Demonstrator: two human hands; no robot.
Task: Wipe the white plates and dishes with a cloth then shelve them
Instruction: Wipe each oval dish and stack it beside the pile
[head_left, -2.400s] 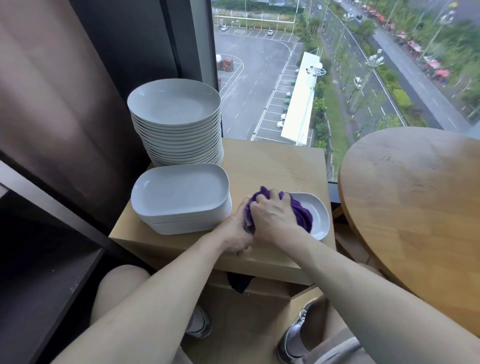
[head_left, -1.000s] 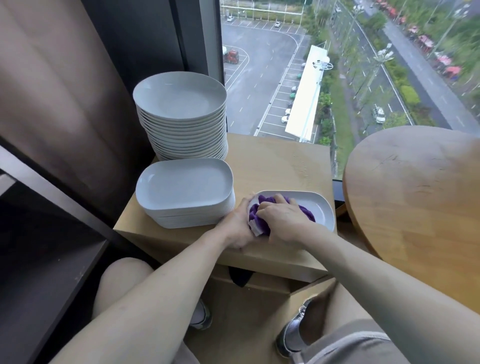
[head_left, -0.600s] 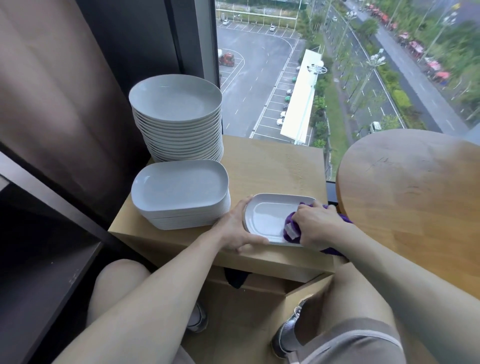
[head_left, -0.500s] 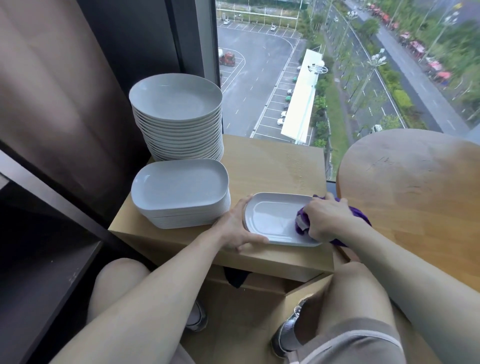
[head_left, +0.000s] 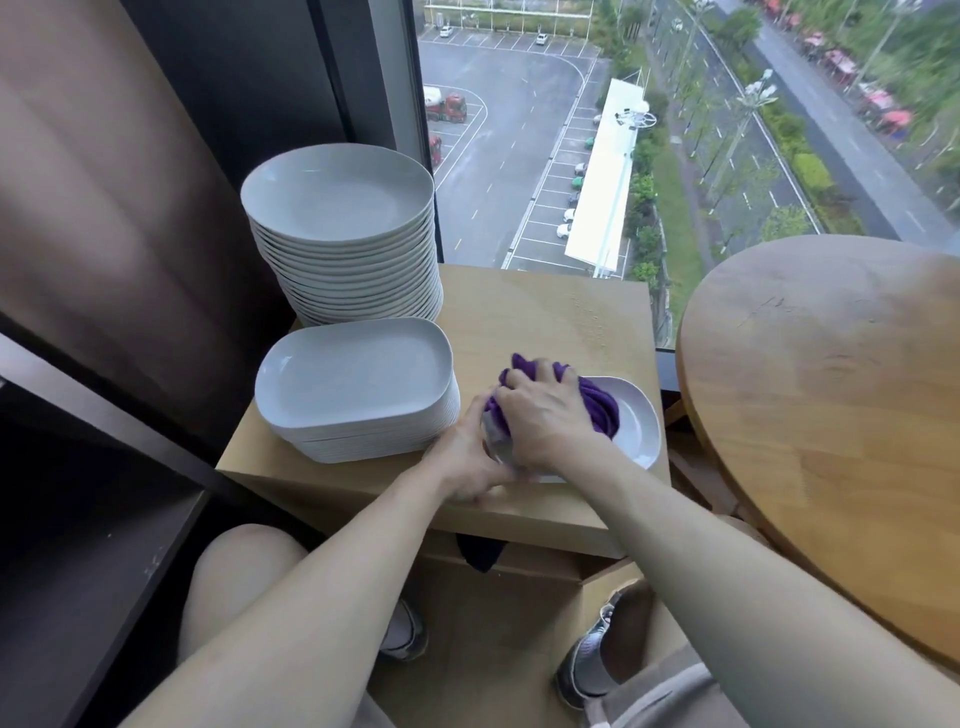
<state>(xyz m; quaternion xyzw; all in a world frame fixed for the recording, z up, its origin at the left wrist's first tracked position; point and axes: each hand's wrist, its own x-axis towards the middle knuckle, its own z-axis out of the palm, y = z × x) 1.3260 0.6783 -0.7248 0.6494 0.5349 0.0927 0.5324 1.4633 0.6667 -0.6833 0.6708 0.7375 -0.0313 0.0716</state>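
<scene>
Right hand (head_left: 543, 415) presses purple cloth (head_left: 597, 405) into dish (head_left: 636, 423); left hand (head_left: 465, 457) grips near rim.

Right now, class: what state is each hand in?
Left hand: at the white dish, grip cannot be told.
Right hand: grips purple cloth in the dish.

The cloth (head_left: 597, 405) is plain deep purple, and the dish (head_left: 636, 434) under it, at the worktop's near right, is glossy white. The worktop (head_left: 561, 322) is pale yellowish wood with faint grain. On its left side, the stack of oblong dishes (head_left: 353, 379) and the stack of round plates (head_left: 337, 208) are plain white, greyish in shade. Right of the worktop, the round table (head_left: 831, 389) is warmer honey wood in jointed strips. Left of the worktop, the curtain (head_left: 104, 208) is brown.
</scene>
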